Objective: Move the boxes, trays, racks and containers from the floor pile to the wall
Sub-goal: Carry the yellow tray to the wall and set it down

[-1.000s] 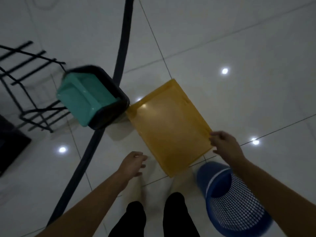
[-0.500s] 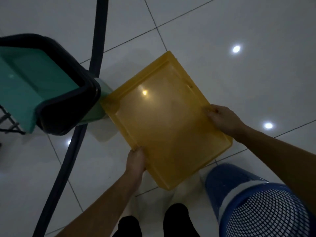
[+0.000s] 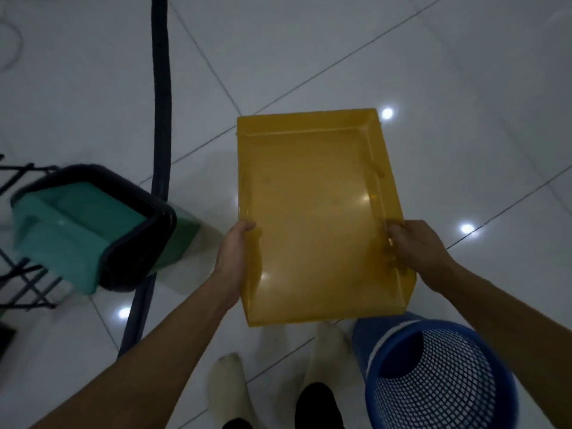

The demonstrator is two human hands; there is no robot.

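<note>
A shallow yellow plastic tray (image 3: 312,193) is held up off the white tiled floor, its long side pointing away from me. My left hand (image 3: 236,246) grips its left rim and my right hand (image 3: 413,246) grips its right rim, thumbs over the edges. At the left, a green container sits nested in a black tub (image 3: 93,230), tipped on its side on the floor. A blue mesh basket (image 3: 433,376) lies on its side at the lower right, by my feet.
A dark hose (image 3: 161,119) runs across the floor from the top to the lower left, passing behind the black tub. A black wire rack (image 3: 21,274) stands at the far left edge. Open tiled floor lies ahead and to the right.
Both hands took hold of the yellow tray, lifted it off the floor and turned it straight in front of me. The view has shifted, so the green container and tub now sit lower left.
</note>
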